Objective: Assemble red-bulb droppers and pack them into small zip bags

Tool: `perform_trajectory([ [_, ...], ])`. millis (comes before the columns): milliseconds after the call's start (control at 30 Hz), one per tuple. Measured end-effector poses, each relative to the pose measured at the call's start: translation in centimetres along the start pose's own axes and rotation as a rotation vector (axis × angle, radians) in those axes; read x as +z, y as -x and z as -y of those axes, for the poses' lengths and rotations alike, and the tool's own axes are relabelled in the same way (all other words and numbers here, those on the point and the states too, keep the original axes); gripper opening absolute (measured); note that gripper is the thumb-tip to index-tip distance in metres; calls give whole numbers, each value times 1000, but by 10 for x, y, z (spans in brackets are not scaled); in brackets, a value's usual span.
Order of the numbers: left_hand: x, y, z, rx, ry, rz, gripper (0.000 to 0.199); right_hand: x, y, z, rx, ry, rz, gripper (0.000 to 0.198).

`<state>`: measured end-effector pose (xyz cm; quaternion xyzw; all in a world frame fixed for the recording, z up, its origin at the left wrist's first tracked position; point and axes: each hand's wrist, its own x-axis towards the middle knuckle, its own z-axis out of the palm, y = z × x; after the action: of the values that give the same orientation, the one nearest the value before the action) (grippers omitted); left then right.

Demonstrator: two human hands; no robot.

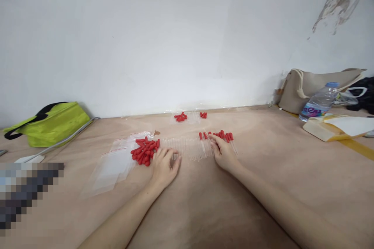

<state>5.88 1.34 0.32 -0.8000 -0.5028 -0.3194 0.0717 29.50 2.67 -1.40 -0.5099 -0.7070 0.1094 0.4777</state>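
My left hand (164, 166) lies with its fingers bent and thumb apart, over the near left end of a row of clear thin tubes (191, 148). Just left of it is a heap of red rubber dropper bulbs (145, 151). My right hand (223, 152) pinches what looks like a thin clear tube between thumb and fingers; its full length is hard to see. Around and beyond that hand lie several droppers (230, 137), clear tubes with red bulbs fitted on their ends. Part of this group is hidden behind my fingers.
Clear zip bags (112, 163) overlap at left. Near the wall lie small bagged groups of red bulbs (180, 116). A lime-green pouch (58, 122) and cable are far left; a bottle (320, 103), beige bag (304, 85) and an envelope (317, 128) are at right.
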Motion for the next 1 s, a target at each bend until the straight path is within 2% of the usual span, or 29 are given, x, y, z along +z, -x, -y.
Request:
perform_trajectory([
  [100,-12,-12,16,-116,-213,-16,15,-3,6,2,-167,39,45,28],
  [167,-23,-20,30,-189,-302,5,17,-5,9,4,-221,61,88,25],
  [333,-40,-32,61,-334,-288,129,21,-4,15,8,-178,148,170,17],
  [400,-43,-33,67,-280,-232,209,22,-3,15,9,-165,157,182,16],
  [500,-46,-33,70,-66,-148,320,28,-3,16,9,-145,175,178,17],
  [600,-45,-33,70,63,-166,331,30,-4,17,12,-142,202,184,17],
  [800,-39,-31,69,137,-286,319,24,-3,18,15,-165,230,205,18],
  [1000,-37,-29,65,166,-288,294,23,-3,18,13,-183,241,194,18],
])
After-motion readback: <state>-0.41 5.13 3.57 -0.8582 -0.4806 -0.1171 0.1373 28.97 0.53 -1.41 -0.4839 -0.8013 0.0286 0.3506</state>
